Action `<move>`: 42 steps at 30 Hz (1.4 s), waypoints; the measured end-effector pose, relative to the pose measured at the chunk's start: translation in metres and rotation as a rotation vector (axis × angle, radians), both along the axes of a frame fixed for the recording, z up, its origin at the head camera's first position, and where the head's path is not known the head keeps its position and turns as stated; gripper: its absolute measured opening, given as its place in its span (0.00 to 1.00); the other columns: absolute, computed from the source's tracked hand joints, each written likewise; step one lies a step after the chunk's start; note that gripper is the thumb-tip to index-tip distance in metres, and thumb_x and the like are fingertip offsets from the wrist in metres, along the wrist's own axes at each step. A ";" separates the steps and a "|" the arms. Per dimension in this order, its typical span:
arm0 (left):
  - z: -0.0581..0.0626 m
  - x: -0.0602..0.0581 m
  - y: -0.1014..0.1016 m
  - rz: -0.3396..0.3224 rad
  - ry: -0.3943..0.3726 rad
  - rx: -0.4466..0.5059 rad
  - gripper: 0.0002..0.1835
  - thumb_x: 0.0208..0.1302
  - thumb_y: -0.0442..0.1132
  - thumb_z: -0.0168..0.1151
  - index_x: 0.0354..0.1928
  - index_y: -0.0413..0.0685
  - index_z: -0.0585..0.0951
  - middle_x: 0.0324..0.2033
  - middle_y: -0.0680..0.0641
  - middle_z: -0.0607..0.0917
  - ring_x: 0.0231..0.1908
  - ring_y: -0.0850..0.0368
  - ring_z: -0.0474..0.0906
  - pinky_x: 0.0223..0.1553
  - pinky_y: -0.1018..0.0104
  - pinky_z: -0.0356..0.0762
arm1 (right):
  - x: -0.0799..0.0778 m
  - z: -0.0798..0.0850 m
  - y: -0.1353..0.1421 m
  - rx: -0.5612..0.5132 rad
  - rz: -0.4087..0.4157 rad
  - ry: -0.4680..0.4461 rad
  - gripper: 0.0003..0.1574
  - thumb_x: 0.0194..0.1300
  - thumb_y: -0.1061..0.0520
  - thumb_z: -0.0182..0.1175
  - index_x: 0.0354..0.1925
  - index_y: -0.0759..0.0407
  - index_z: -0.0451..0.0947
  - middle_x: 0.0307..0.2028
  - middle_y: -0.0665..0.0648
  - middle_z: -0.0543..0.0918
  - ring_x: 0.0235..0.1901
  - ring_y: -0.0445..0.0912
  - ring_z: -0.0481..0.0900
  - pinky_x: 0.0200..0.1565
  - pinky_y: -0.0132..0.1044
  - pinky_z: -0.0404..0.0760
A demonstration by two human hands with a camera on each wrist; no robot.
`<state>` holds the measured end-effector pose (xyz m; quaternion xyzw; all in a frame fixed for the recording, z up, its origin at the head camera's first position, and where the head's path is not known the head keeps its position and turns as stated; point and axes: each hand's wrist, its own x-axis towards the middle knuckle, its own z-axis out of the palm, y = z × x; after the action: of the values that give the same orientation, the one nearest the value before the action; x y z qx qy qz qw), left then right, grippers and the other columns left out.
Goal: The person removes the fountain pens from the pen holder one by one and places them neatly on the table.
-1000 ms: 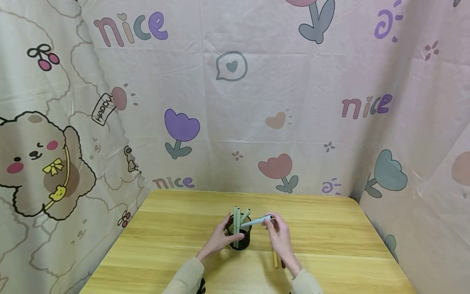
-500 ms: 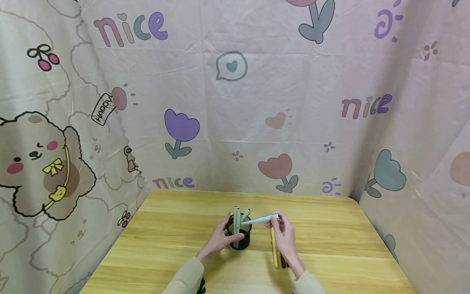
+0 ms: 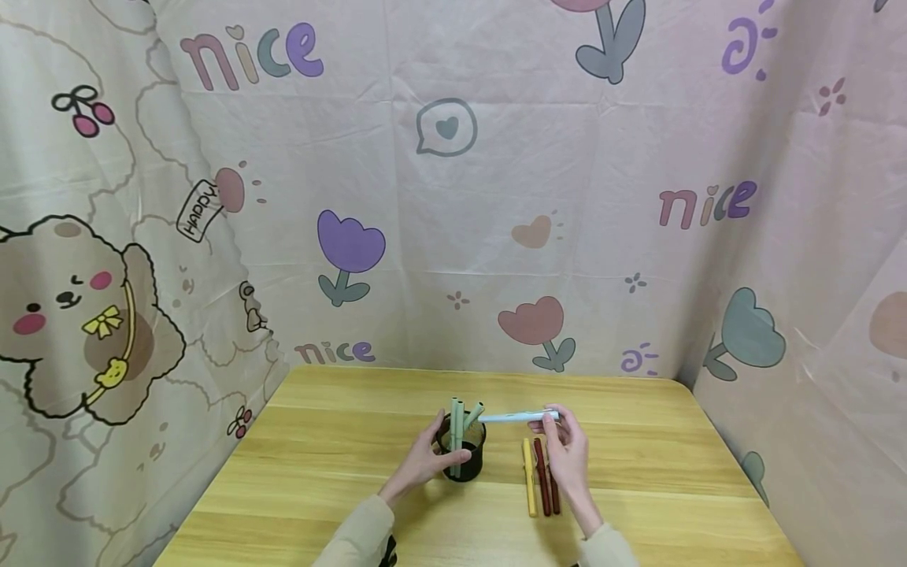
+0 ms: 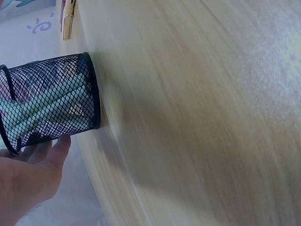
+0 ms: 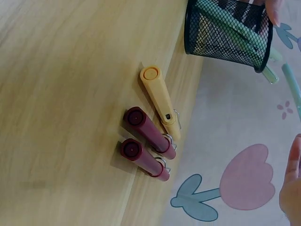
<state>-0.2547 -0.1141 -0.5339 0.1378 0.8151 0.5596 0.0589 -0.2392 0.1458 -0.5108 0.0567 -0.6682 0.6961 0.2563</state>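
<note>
A black mesh pen holder (image 3: 473, 466) stands upright on the table with several pale green pens (image 3: 455, 421) leaning in it. My left hand (image 3: 420, 463) grips the holder from its left, thumb across the front. In the left wrist view, fingers (image 4: 44, 153) touch the mesh. My right hand (image 3: 568, 450) pinches a light blue pen (image 3: 512, 416) by its right end. That pen lies level in the air, its left tip near the holder's rim. In the right wrist view, only part of the blue pen (image 5: 292, 84) shows.
A yellow pen (image 3: 529, 480) and two dark red pens (image 5: 149, 132) lie side by side on the wooden table (image 3: 319, 441), right of the holder and below the right hand. A printed cloth (image 3: 453, 197) hangs behind the table's far edge.
My right hand has moved right with the blue pen, drawing its tip away from inside the holder's rim and levelling it. More of the dark red pens shows. The left hand stays put.
</note>
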 end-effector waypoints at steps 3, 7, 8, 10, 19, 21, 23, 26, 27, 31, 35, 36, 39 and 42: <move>0.000 -0.001 0.000 -0.004 0.002 0.005 0.57 0.61 0.50 0.73 0.80 0.38 0.46 0.78 0.30 0.49 0.76 0.27 0.50 0.70 0.35 0.65 | 0.000 0.000 0.004 -0.046 -0.008 -0.009 0.12 0.73 0.71 0.51 0.52 0.77 0.74 0.35 0.69 0.86 0.31 0.37 0.87 0.40 0.27 0.87; -0.001 -0.001 0.000 -0.005 0.000 0.008 0.57 0.61 0.50 0.73 0.80 0.38 0.46 0.78 0.30 0.49 0.75 0.27 0.50 0.70 0.34 0.65 | 0.000 0.000 0.010 -0.099 -0.008 -0.026 0.12 0.73 0.70 0.51 0.51 0.77 0.73 0.33 0.57 0.88 0.31 0.38 0.87 0.41 0.29 0.88; -0.001 0.000 0.000 -0.005 -0.001 0.009 0.57 0.61 0.50 0.73 0.80 0.39 0.46 0.78 0.30 0.49 0.75 0.26 0.50 0.70 0.34 0.65 | 0.000 0.000 0.012 -0.112 -0.006 -0.030 0.12 0.73 0.70 0.52 0.51 0.77 0.73 0.33 0.54 0.87 0.31 0.38 0.87 0.41 0.29 0.88; -0.001 0.000 0.000 -0.004 -0.003 0.011 0.57 0.61 0.50 0.72 0.80 0.39 0.46 0.78 0.30 0.49 0.75 0.26 0.50 0.70 0.34 0.65 | -0.001 0.000 0.015 -0.141 0.001 -0.036 0.11 0.72 0.69 0.54 0.50 0.76 0.74 0.33 0.51 0.87 0.31 0.38 0.87 0.42 0.30 0.88; -0.001 -0.001 0.000 -0.007 -0.003 0.018 0.56 0.62 0.50 0.72 0.80 0.40 0.46 0.78 0.30 0.49 0.75 0.26 0.50 0.70 0.34 0.64 | 0.000 -0.001 0.032 -0.265 0.069 -0.104 0.11 0.67 0.70 0.61 0.48 0.70 0.77 0.34 0.49 0.88 0.32 0.39 0.88 0.45 0.31 0.88; -0.001 -0.001 0.000 -0.007 -0.001 0.017 0.57 0.61 0.50 0.73 0.80 0.40 0.46 0.78 0.30 0.49 0.75 0.26 0.50 0.70 0.34 0.64 | 0.000 -0.001 0.035 -0.288 0.082 -0.118 0.10 0.66 0.71 0.62 0.46 0.66 0.78 0.35 0.49 0.88 0.32 0.40 0.88 0.45 0.32 0.88; -0.001 -0.001 -0.001 -0.007 -0.002 0.015 0.57 0.61 0.50 0.73 0.80 0.40 0.46 0.78 0.30 0.49 0.75 0.26 0.50 0.70 0.34 0.64 | 0.001 -0.002 0.038 -0.303 0.099 -0.122 0.10 0.67 0.70 0.61 0.45 0.62 0.78 0.35 0.49 0.88 0.33 0.39 0.88 0.45 0.32 0.88; -0.001 -0.001 -0.001 -0.007 -0.001 0.014 0.57 0.61 0.50 0.73 0.80 0.40 0.46 0.78 0.30 0.49 0.75 0.26 0.50 0.70 0.34 0.64 | 0.002 -0.003 0.043 -0.339 0.128 -0.116 0.11 0.69 0.70 0.59 0.45 0.57 0.78 0.35 0.48 0.86 0.33 0.38 0.86 0.45 0.29 0.87; -0.001 -0.001 -0.001 -0.007 -0.001 0.015 0.57 0.61 0.50 0.73 0.80 0.40 0.46 0.78 0.30 0.49 0.75 0.26 0.50 0.70 0.34 0.64 | 0.003 -0.004 0.045 -0.352 0.134 -0.118 0.12 0.70 0.70 0.58 0.46 0.55 0.78 0.35 0.48 0.86 0.33 0.38 0.85 0.45 0.29 0.87; -0.001 -0.001 -0.001 -0.010 0.000 0.016 0.57 0.61 0.50 0.73 0.80 0.39 0.46 0.78 0.30 0.49 0.76 0.26 0.49 0.70 0.33 0.63 | 0.005 -0.005 0.051 -0.418 0.160 -0.141 0.15 0.72 0.68 0.56 0.49 0.50 0.77 0.36 0.46 0.83 0.34 0.37 0.83 0.43 0.26 0.85; -0.002 -0.002 0.000 -0.012 0.003 0.015 0.57 0.61 0.50 0.72 0.80 0.39 0.46 0.78 0.30 0.48 0.76 0.26 0.48 0.70 0.33 0.63 | 0.006 -0.006 0.056 -0.438 0.172 -0.188 0.15 0.74 0.66 0.55 0.51 0.48 0.75 0.39 0.44 0.82 0.37 0.35 0.81 0.46 0.25 0.84; -0.002 -0.002 0.000 -0.013 0.004 0.013 0.57 0.62 0.50 0.72 0.80 0.40 0.46 0.78 0.29 0.48 0.76 0.26 0.48 0.70 0.33 0.63 | 0.006 -0.006 0.057 -0.429 0.167 -0.203 0.14 0.74 0.65 0.55 0.51 0.48 0.75 0.39 0.43 0.83 0.38 0.35 0.81 0.48 0.25 0.83; -0.002 -0.002 0.000 -0.013 0.007 0.010 0.57 0.62 0.50 0.72 0.80 0.39 0.46 0.78 0.29 0.48 0.76 0.26 0.49 0.70 0.33 0.63 | 0.006 -0.007 0.060 -0.381 0.148 -0.259 0.11 0.75 0.62 0.54 0.52 0.52 0.73 0.39 0.41 0.83 0.39 0.34 0.81 0.50 0.25 0.82; -0.003 -0.002 0.000 -0.012 0.008 0.007 0.57 0.62 0.51 0.72 0.80 0.39 0.46 0.78 0.29 0.48 0.76 0.26 0.49 0.70 0.33 0.63 | 0.004 -0.010 0.063 -0.351 0.143 -0.308 0.15 0.76 0.61 0.53 0.58 0.61 0.70 0.38 0.40 0.84 0.39 0.33 0.80 0.50 0.24 0.82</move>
<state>-0.2571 -0.1144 -0.5366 0.1452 0.8125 0.5615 0.0587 -0.2347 0.2083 -0.5207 -0.0483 -0.5622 0.8185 0.1074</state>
